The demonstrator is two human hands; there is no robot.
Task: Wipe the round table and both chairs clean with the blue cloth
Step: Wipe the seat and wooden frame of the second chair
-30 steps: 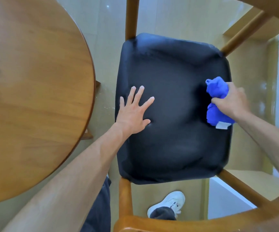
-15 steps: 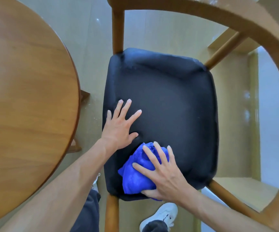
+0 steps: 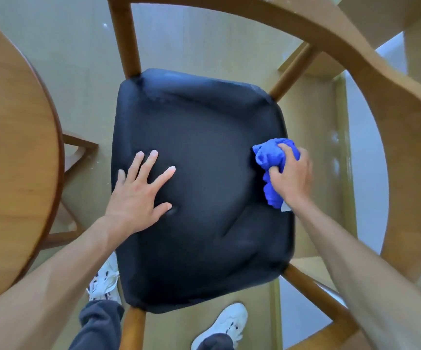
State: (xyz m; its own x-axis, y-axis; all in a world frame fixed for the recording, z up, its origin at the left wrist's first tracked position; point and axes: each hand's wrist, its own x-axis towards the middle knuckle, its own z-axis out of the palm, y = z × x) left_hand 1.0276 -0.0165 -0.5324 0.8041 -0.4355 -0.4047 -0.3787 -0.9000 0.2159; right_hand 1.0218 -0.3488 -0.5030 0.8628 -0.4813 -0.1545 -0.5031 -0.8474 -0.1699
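At right of frame, the right hand (image 3: 291, 174) is gripping the blue cloth (image 3: 271, 162) — bunched under curled fingers (image 3: 273, 173) — against the seat (image 3: 199, 188); the left hand (image 3: 138, 195) is lying flat, fingers spread.

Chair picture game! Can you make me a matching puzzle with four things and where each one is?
Things:
1. blue cloth
2. left hand
3. round table
4. white shoes

Places:
A. on the floor below the seat's near edge
B. at the left edge of the picture
C. bunched in the right hand at the seat's right edge
D. flat on the black seat, fingers spread

Pairs: 1-C, 2-D, 3-B, 4-A
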